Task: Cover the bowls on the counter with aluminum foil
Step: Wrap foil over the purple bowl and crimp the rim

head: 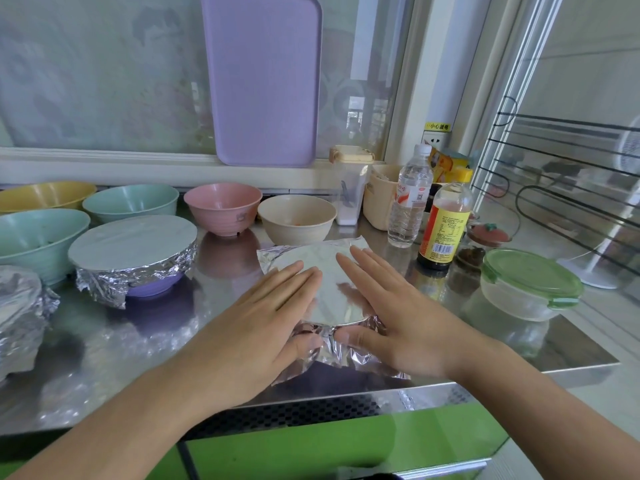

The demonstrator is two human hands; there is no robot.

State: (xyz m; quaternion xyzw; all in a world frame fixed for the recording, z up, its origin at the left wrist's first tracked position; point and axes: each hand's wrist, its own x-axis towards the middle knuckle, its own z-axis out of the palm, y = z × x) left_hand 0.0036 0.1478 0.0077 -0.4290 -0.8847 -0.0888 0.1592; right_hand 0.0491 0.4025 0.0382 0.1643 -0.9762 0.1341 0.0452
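Observation:
A sheet of aluminum foil [323, 271] lies over a bowl near the counter's front edge; the bowl itself is hidden under it. My left hand [273, 313] and my right hand [388, 306] rest flat on top of the foil with straight fingers, while both thumbs press the foil down against the bowl's near side. To the left stands a purple bowl [152, 287] with foil [131, 249] wrapped tight over it. Another foil-wrapped bowl [19, 306] sits at the far left edge. Uncovered bowls stand behind: pink [223, 207], beige [297, 218], two green [131, 200] [38, 237] and yellow [45, 195].
A water bottle [410, 199], a sauce bottle [445, 223], a small jar [485, 237] and a green-lidded container [530, 284] crowd the right side. A purple tray [263, 77] leans on the window. A clear canister [349, 185] and beige tub [379, 199] stand at the back.

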